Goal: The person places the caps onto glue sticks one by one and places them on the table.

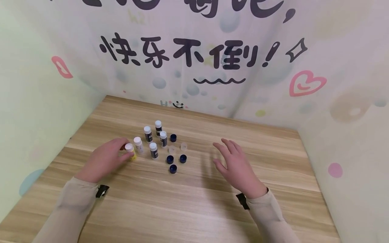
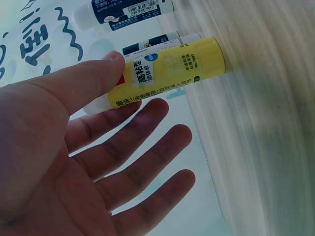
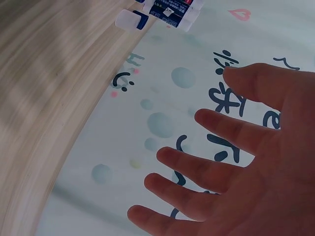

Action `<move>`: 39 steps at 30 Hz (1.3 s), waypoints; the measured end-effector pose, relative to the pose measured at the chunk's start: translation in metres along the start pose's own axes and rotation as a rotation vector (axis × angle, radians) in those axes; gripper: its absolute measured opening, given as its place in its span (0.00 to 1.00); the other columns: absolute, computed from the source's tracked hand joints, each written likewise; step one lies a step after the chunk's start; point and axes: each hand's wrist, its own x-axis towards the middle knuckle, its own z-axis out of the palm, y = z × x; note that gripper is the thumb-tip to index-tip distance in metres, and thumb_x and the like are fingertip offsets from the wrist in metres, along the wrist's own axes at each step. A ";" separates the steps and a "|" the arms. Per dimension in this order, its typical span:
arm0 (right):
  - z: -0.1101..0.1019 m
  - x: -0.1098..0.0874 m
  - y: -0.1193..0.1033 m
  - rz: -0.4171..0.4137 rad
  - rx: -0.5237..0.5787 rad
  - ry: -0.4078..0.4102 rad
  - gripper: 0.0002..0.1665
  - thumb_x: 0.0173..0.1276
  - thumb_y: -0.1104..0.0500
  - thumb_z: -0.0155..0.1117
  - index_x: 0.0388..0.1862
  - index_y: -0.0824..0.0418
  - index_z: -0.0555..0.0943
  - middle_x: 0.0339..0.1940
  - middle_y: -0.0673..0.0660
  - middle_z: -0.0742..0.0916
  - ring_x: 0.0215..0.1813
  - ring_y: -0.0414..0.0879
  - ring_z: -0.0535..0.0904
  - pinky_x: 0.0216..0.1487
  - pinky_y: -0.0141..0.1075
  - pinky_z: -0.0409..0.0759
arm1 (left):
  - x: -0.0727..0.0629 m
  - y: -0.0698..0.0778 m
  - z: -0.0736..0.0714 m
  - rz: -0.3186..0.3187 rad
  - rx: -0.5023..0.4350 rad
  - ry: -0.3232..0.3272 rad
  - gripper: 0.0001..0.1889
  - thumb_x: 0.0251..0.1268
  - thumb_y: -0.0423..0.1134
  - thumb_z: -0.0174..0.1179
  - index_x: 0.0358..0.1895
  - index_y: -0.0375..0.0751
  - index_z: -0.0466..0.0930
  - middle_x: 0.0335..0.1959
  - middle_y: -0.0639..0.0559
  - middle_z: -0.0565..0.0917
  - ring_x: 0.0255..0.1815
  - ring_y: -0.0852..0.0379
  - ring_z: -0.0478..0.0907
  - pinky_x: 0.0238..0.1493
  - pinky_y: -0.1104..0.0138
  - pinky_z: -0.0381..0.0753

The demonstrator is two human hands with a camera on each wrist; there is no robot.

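Note:
A yellow glue stick (image 2: pixel 167 73) with a white top stands nearly upright at the left of a group of sticks. My left hand (image 1: pixel 107 158) pinches it between thumb and index finger, while the other fingers extend loosely in the left wrist view. Beside it is a white-labelled glue stick (image 1: pixel 138 145). Several dark-blue glue sticks (image 1: pixel 154 151) with white tops stand just to the right. My right hand (image 1: pixel 238 167) hovers over the right part of the table, fingers spread and holding nothing.
Several navy caps (image 1: pixel 173 169) and translucent caps (image 1: pixel 183 146) lie right of the glue sticks, between the two hands. The wooden table (image 1: pixel 194 202) meets a printed wall cloth (image 1: pixel 188 94) at its back edge, with pale walls at both sides.

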 end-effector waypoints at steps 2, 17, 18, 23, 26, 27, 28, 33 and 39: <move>0.000 0.001 0.000 -0.009 -0.001 -0.003 0.30 0.78 0.58 0.72 0.75 0.62 0.77 0.74 0.72 0.77 0.74 0.74 0.71 0.71 0.67 0.71 | 0.001 0.000 0.000 0.001 -0.003 0.001 0.14 0.71 0.39 0.75 0.47 0.34 0.82 0.41 0.41 0.87 0.43 0.40 0.85 0.45 0.42 0.84; 0.002 0.018 -0.002 -0.016 0.019 -0.089 0.33 0.78 0.56 0.73 0.77 0.63 0.76 0.72 0.71 0.79 0.73 0.70 0.74 0.73 0.63 0.72 | 0.006 -0.010 0.008 -0.014 -0.092 0.023 0.14 0.69 0.38 0.76 0.46 0.35 0.82 0.39 0.43 0.87 0.42 0.41 0.86 0.45 0.43 0.85; 0.002 0.020 -0.002 -0.017 0.021 -0.101 0.33 0.78 0.56 0.72 0.77 0.63 0.76 0.71 0.69 0.81 0.72 0.69 0.75 0.72 0.62 0.73 | 0.006 -0.011 0.008 -0.019 -0.096 0.025 0.14 0.69 0.38 0.76 0.46 0.34 0.82 0.39 0.43 0.87 0.42 0.41 0.86 0.45 0.44 0.85; 0.012 0.029 -0.004 -0.028 0.053 -0.163 0.34 0.79 0.55 0.72 0.79 0.60 0.74 0.67 0.64 0.85 0.67 0.63 0.81 0.67 0.58 0.80 | 0.004 -0.010 0.009 -0.053 -0.105 0.020 0.14 0.70 0.38 0.75 0.47 0.33 0.81 0.40 0.42 0.87 0.42 0.42 0.85 0.46 0.44 0.85; 0.018 0.033 -0.005 -0.035 0.075 -0.191 0.35 0.78 0.55 0.74 0.79 0.60 0.74 0.64 0.62 0.87 0.64 0.61 0.83 0.63 0.57 0.82 | 0.004 -0.008 0.008 -0.068 -0.105 0.012 0.14 0.70 0.38 0.75 0.47 0.33 0.81 0.40 0.42 0.87 0.43 0.42 0.85 0.46 0.44 0.85; 0.021 0.034 -0.006 -0.040 0.076 -0.198 0.35 0.77 0.55 0.74 0.78 0.61 0.75 0.63 0.62 0.88 0.62 0.60 0.84 0.60 0.56 0.84 | 0.004 -0.007 0.008 -0.070 -0.106 0.010 0.14 0.70 0.38 0.75 0.47 0.33 0.81 0.40 0.42 0.87 0.42 0.42 0.85 0.46 0.44 0.85; 0.023 0.036 -0.006 -0.044 0.077 -0.206 0.34 0.77 0.55 0.74 0.78 0.61 0.75 0.60 0.62 0.88 0.60 0.59 0.85 0.59 0.54 0.84 | 0.005 -0.007 0.008 -0.071 -0.109 0.010 0.14 0.70 0.38 0.75 0.47 0.33 0.81 0.40 0.42 0.87 0.43 0.42 0.85 0.47 0.44 0.85; 0.034 0.048 -0.010 -0.081 0.071 -0.225 0.31 0.75 0.58 0.77 0.73 0.62 0.79 0.46 0.59 0.89 0.47 0.53 0.84 0.48 0.48 0.84 | 0.005 -0.006 0.009 -0.077 -0.134 0.023 0.14 0.70 0.38 0.75 0.46 0.34 0.81 0.40 0.42 0.88 0.44 0.41 0.86 0.48 0.43 0.85; 0.053 0.058 -0.015 -0.075 0.088 -0.299 0.28 0.74 0.61 0.76 0.71 0.63 0.81 0.40 0.54 0.87 0.39 0.46 0.81 0.41 0.41 0.82 | 0.002 -0.004 0.011 -0.118 -0.174 0.008 0.13 0.71 0.38 0.74 0.47 0.34 0.81 0.40 0.42 0.88 0.45 0.41 0.87 0.49 0.43 0.85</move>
